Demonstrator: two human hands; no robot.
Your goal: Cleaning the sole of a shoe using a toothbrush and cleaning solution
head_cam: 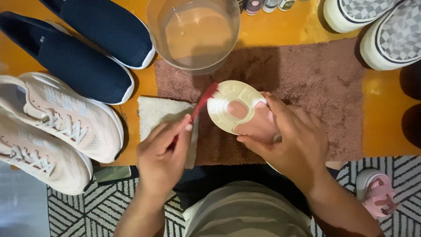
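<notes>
My right hand [289, 140] grips a pink shoe [245, 116] turned sole up, its cream outsole facing me, above a brown mat [315, 83]. My left hand [162, 153] holds a red toothbrush [204, 102] by the handle. The brush head rests against the left rim of the sole at the heel end. Most of the shoe's upper is hidden under my right hand.
A clear bowl of cloudy water [193, 33] stands at the mat's far edge. A white cloth [158, 114] lies left of the mat. Navy slip-ons [74, 61] and pink sneakers [57, 118] sit on the left, checkered shoes [386, 30] top right, a small pink shoe [377, 193] bottom right.
</notes>
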